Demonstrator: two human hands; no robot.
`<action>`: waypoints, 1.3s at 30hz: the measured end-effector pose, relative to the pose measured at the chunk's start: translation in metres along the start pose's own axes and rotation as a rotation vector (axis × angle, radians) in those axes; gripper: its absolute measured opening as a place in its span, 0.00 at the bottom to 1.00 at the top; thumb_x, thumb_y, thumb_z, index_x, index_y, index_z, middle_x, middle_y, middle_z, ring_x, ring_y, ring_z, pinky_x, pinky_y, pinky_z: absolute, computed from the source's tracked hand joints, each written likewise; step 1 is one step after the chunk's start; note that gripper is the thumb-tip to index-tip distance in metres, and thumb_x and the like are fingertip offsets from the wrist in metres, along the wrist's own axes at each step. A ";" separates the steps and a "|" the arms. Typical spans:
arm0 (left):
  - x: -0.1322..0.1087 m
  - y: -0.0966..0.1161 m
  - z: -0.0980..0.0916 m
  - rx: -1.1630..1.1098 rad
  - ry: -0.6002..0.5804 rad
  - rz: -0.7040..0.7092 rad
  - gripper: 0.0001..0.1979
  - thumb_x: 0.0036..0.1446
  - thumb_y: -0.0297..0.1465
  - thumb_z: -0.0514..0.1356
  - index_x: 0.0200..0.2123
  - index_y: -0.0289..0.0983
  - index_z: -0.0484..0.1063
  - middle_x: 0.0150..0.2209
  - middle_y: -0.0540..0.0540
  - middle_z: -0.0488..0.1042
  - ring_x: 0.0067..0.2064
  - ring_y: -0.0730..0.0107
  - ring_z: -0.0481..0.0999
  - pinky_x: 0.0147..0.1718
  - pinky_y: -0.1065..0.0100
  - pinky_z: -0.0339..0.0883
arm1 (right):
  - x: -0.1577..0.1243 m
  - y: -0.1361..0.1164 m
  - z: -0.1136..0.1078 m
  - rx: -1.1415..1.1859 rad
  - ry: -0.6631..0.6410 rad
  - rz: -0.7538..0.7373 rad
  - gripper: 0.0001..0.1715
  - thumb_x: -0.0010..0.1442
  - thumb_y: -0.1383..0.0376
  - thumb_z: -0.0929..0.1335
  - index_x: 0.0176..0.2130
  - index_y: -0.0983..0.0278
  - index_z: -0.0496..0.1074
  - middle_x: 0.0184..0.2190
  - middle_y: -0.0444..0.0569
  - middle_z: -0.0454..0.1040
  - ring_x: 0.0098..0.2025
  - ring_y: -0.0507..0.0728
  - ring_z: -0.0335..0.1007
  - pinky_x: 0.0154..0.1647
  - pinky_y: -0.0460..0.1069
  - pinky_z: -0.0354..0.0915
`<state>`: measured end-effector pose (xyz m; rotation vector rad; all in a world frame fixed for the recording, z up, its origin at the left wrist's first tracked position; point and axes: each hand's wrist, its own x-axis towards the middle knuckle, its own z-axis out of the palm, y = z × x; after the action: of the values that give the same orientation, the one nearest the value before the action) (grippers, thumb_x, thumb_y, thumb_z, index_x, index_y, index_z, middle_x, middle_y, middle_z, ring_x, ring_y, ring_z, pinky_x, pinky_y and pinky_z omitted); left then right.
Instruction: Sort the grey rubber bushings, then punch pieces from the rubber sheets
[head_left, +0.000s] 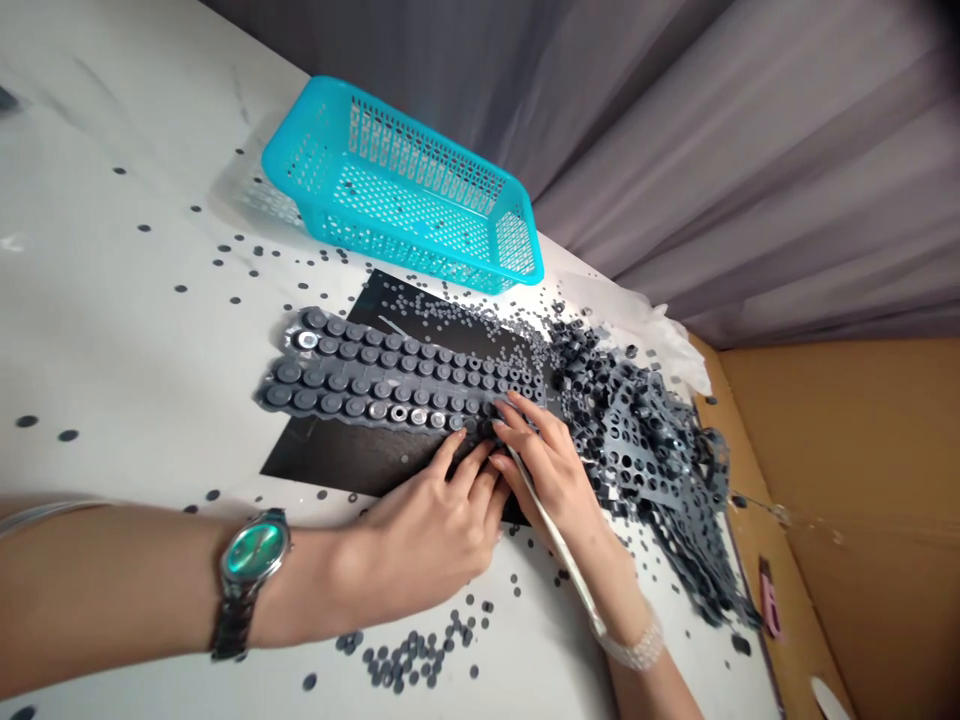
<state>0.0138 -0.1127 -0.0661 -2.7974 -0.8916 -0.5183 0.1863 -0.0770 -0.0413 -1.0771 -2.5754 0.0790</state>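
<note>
A grey rubber sheet (375, 375) studded with rows of round buttons lies across a black mat (337, 455) on the white table. My left hand (427, 535), with a teal-faced watch on the wrist, rests on the mat with its fingertips pressed on the sheet's near right end. My right hand (544, 455) touches the same end and holds a thin metal tool (559, 545) that runs back along the wrist. A bead bracelet circles that wrist.
A turquoise plastic basket (405, 185) stands behind the mat. A pile of punched-out grey rubber strips (645, 450) lies to the right. Small grey discs (409, 655) are scattered over the table. A brown cardboard wall (847, 480) and grey curtain stand at the right.
</note>
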 end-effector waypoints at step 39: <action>-0.005 0.003 -0.004 0.003 -0.032 0.042 0.21 0.59 0.33 0.54 0.50 0.25 0.70 0.48 0.29 0.74 0.53 0.44 0.70 0.55 0.43 0.55 | -0.011 -0.010 -0.013 0.061 0.009 0.042 0.13 0.64 0.69 0.62 0.49 0.64 0.67 0.53 0.59 0.72 0.61 0.63 0.61 0.57 0.63 0.64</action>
<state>0.0107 -0.1194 -0.0647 -2.8229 -0.8369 -0.4674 0.1911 -0.0924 -0.0307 -1.1065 -2.5262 0.1618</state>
